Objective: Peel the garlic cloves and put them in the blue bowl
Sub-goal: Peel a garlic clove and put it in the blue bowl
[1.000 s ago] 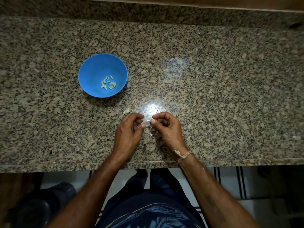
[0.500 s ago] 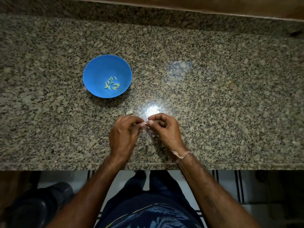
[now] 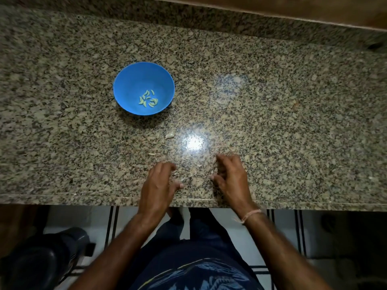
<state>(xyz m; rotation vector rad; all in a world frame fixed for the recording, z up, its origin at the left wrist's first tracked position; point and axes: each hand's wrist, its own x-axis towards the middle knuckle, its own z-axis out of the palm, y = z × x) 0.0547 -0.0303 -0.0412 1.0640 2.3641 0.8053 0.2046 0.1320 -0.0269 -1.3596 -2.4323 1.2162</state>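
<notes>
Bowl (image 3: 125, 80), blue, stands left of centre on the counter (image 3: 293, 101), well apart from both hands. Peeled cloves (image 3: 148, 98) lie in a loose cluster on its floor. Between bowl and hands a pale piece (image 3: 169, 135) lies on the stone, with a smaller scrap (image 3: 152, 154) nearer the left hand (image 3: 159, 181). Whether either is clove or skin cannot be settled, as the speckled granite masks both. The left hand sits near the front edge, fingers loose, nothing seen in it. The right hand (image 3: 228, 176) is apart from it, fingers curled downward. Blur prevents saying whether it pinches anything.

Risks, as judged:
- A clove dropped on this surface could be overlooked, since its colour matches the pale flecks.
- Skin could be carried into the bowl with a clove if it clings to the fingers.
- A piece near the front edge could be swept to the floor by a wrist.

Orientation: the cloves in the bowl lie flat, most with the long axis slanting from lower left to upper right. The piece on the counter lies roughly crosswise, and its pointed end is not discernible.
</notes>
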